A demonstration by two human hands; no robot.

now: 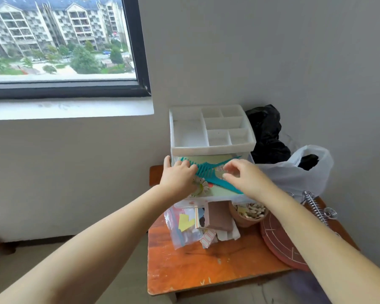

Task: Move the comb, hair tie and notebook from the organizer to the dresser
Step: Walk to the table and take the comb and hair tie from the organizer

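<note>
A white organizer [213,148] stands at the back of the orange wooden dresser top [184,270]. From its lower level a light green notebook [219,190] with a daisy print sticks out toward me. A teal comb [208,172] lies across the notebook. My left hand [178,178] rests on the comb's toothed end, fingers bent over it, thumb spread against the organizer's left corner. My right hand [244,176] hovers over the comb's handle, thumb and fingers apart, holding nothing. I cannot make out a hair tie.
In front of the organizer lie a clear bag of paper scraps [184,229], a brown box [219,217] and a clay pot [248,216]. A round reddish mat [279,244], metal springs [314,205], a white bag [294,172] and a black bag [266,132] crowd the right. A window is at the left.
</note>
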